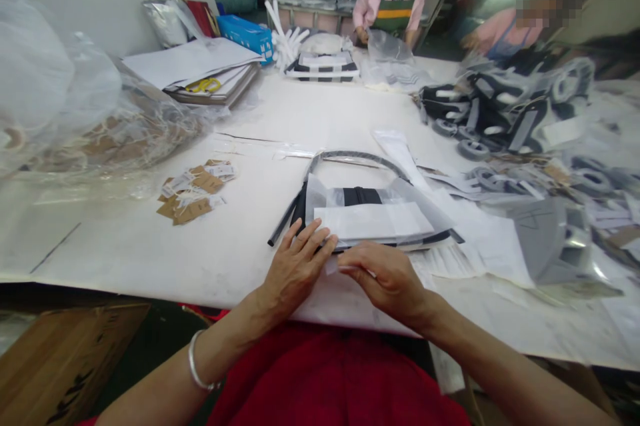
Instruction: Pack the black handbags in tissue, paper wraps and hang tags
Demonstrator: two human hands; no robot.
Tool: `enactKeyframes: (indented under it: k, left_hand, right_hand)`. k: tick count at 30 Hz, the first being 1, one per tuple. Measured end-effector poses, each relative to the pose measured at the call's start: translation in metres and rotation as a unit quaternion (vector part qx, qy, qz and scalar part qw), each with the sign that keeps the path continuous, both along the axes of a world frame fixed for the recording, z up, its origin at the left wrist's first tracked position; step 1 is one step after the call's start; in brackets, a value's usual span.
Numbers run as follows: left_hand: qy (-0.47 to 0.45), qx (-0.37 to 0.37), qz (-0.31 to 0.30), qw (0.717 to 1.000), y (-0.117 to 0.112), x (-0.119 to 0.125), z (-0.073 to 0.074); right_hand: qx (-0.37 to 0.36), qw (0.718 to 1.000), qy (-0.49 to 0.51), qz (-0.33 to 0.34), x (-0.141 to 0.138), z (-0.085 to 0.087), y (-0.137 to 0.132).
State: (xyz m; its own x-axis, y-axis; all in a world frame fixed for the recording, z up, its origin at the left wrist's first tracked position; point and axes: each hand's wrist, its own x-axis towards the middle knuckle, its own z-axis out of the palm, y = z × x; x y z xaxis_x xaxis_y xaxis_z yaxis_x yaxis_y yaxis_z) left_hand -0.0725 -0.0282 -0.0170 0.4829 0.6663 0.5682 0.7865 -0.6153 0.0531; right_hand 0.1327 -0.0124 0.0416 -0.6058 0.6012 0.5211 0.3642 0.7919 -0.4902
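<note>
A handbag (361, 196) with black trim lies on the table in front of me, a pale wrapping over its body. Its wrapped handle (357, 155) arches away from me, and a dark strap end sticks out at the left. A folded white sheet (373, 221) rests across the bag's near part. My left hand (299, 263) lies with fingers spread on the bag's near left edge. Close beside it, my right hand (385, 273) is closed in a pinch at the near edge. A small pale bit shows by its fingertips, too unclear to name.
Brown tags (193, 193) lie in a pile at left, near large clear plastic bags (100, 99). Yellow-handled scissors (204, 85) rest on stacked boards. Black and grey parts (490, 109) and a grey tape dispenser (550, 239) crowd the right. Two people work across the table.
</note>
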Motion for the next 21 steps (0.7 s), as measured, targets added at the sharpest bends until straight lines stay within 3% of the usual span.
enactKeyframes:
  k: [5,10,21]
  left_hand:
    - [-0.079,-0.044,0.01,0.996,0.002,0.009,0.01]
    - [-0.182,-0.07,0.072,0.978,0.013,0.021,0.013]
    - [-0.216,-0.092,0.172,0.957,0.031,0.031,0.01]
  right_hand:
    - [0.02,0.997,-0.06,-0.049,-0.013,0.007,0.047]
    - [-0.002,0.99,-0.116,-0.082,-0.018,-0.003,0.083]
    - [-0.124,0.981,-0.063,-0.133,-0.016,-0.022,0.091]
